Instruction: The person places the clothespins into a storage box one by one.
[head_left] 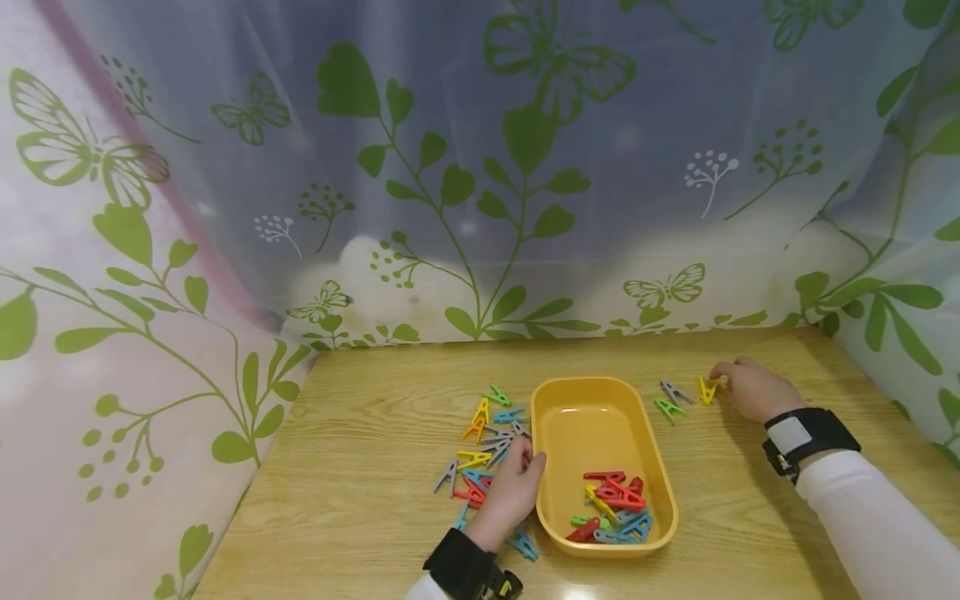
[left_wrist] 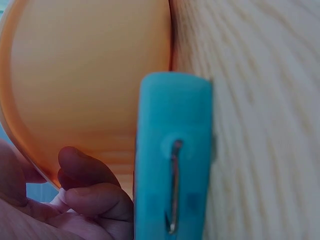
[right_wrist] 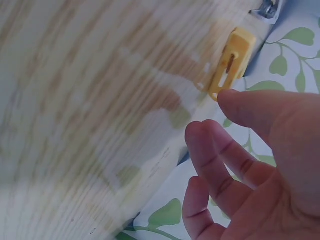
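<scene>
Leaf-print curtains are seen behind a wooden worktop (head_left: 375,500) | a yellow tray (head_left: 592,417) holding pegs is set mid-worktop | left hand (head_left: 513,492) is rested on the loose peg pile (head_left: 483,450) beside the tray, fingers curled, grip contents cannot be told | right hand (head_left: 753,390) is laid at a yellow peg (head_left: 707,389), fingertips touching it, grip loosely spread.

Yellow clothespin (head_left: 707,390) flat on table (head_left: 750,517)

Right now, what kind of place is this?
Probably a makeshift tabletop booth: a wooden table enclosed by leaf-and-butterfly curtains, with a yellow tray and scattered clothespins.
</scene>
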